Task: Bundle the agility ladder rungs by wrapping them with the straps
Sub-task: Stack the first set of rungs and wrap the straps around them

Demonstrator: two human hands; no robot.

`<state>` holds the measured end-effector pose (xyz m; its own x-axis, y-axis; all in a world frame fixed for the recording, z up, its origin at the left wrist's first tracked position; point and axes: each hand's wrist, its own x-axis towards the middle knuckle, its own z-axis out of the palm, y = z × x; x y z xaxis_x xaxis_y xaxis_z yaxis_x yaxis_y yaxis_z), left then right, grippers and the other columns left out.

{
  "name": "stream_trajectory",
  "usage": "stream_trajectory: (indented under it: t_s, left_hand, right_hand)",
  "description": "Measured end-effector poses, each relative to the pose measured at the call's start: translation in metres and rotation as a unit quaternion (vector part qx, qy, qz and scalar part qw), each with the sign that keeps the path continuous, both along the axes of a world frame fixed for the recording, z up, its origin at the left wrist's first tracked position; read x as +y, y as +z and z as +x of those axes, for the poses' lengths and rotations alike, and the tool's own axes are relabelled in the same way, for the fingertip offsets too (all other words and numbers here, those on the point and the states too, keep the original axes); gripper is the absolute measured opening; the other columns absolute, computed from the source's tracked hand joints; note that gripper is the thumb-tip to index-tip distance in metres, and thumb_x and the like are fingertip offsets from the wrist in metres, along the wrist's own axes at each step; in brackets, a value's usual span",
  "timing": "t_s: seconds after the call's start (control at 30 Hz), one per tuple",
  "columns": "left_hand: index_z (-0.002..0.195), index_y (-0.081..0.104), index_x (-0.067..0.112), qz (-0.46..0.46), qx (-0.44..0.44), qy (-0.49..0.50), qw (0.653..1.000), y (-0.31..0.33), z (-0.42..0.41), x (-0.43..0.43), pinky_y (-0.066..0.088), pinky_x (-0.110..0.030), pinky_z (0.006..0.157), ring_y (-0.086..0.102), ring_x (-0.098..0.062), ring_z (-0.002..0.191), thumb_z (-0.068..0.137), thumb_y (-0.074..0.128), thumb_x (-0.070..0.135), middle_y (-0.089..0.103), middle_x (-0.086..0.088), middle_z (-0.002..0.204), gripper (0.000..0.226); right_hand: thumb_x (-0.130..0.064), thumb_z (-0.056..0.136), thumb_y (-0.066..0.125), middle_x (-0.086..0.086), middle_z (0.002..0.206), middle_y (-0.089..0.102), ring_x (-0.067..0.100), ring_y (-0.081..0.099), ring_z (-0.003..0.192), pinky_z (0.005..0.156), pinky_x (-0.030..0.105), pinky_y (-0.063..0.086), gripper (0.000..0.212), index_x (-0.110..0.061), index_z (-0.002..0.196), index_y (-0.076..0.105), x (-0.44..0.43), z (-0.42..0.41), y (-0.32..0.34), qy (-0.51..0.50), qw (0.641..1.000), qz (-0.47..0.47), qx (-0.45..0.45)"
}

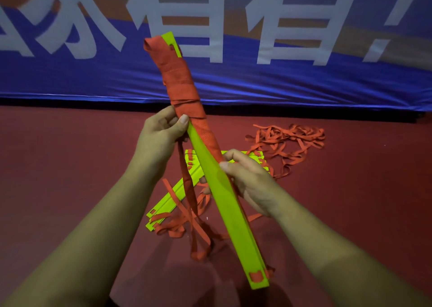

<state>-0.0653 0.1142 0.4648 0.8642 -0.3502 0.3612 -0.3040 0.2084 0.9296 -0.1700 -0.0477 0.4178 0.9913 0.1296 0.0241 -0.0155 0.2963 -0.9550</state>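
I hold a stack of neon-green ladder rungs [230, 215] tilted up in front of me. Its upper half is wound in orange strap [181, 77]. My left hand [161, 131] pinches the strap at the lower edge of the winding, thumb on top, and the loose end hangs down from it [189, 189]. My right hand [247, 178] grips the green rungs at the middle, just below the wrapped part. A second stack of green rungs [173, 199] lies on the floor beneath, with loose strap around it.
A tangle of orange strap [292, 140] lies on the dark red floor [70, 157] to the right. A blue banner with large white characters [257, 72] stands along the back edge of the floor.
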Motion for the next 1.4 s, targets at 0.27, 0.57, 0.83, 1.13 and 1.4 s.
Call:
stream_trajectory:
  t_s: [0.27, 0.57, 0.83, 1.13, 1.4]
  left_hand:
    - [0.096, 0.063, 0.012, 0.054, -0.04, 0.038, 0.997, 0.004, -0.004, 0.001, 0.046, -0.018, 0.05, 0.057, -0.005, 0.051, 0.099, 0.051, 0.009, 0.067, 0.007, 0.065, 0.013]
    - [0.092, 0.067, 0.008, 0.163, -0.054, 0.056, 0.984, -0.002, -0.015, -0.013, 0.042, -0.023, 0.048, 0.051, -0.011, 0.047, 0.093, 0.064, 0.026, 0.066, 0.002, 0.063, 0.017]
    - [0.081, 0.07, 0.018, 0.112, -0.041, 0.064, 0.991, 0.0, -0.016, -0.011, 0.035, -0.025, 0.051, 0.044, -0.01, 0.049, 0.089, 0.07, 0.028, 0.049, 0.006, 0.051, 0.012]
    - [0.096, 0.062, 0.006, 0.063, -0.027, -0.035, 0.997, 0.013, -0.019, -0.007, 0.039, -0.01, 0.049, 0.052, 0.0, 0.05, 0.095, 0.051, -0.003, 0.063, 0.01, 0.057, 0.014]
    - [0.081, 0.065, 0.008, 0.182, -0.069, 0.096, 0.976, 0.0, -0.012, -0.008, 0.039, -0.022, 0.045, 0.05, -0.015, 0.043, 0.088, 0.071, 0.032, 0.072, -0.003, 0.066, 0.026]
  right_hand:
    - [-0.027, 0.093, 0.056, 0.023, 0.086, 0.071, 0.025, 0.065, 0.068, 0.057, 0.026, 0.049, 0.013, -0.017, 0.096, 0.048, -0.006, 0.001, 0.001, -0.073, 0.995, -0.039, -0.048]
    - [-0.029, 0.083, 0.065, 0.004, 0.083, 0.055, 0.017, 0.048, 0.078, 0.07, 0.029, 0.038, 0.02, -0.037, 0.099, 0.057, -0.014, 0.008, -0.014, -0.173, 0.971, -0.133, -0.096]
    - [-0.021, 0.08, 0.075, -0.004, 0.095, 0.067, 0.008, 0.062, 0.086, 0.08, 0.028, 0.049, 0.029, -0.026, 0.106, 0.062, -0.014, 0.011, -0.018, -0.15, 0.967, -0.194, -0.073]
    - [-0.054, 0.079, 0.069, 0.008, 0.081, 0.043, 0.02, 0.038, 0.075, 0.061, 0.054, 0.033, 0.055, -0.004, 0.083, 0.044, -0.013, 0.008, -0.008, -0.091, 0.965, -0.219, -0.113]
    - [0.001, 0.094, 0.056, 0.0, 0.083, 0.067, 0.017, 0.063, 0.064, 0.057, 0.025, 0.052, 0.022, -0.017, 0.105, 0.059, -0.015, 0.003, -0.003, -0.147, 0.974, -0.132, -0.113]
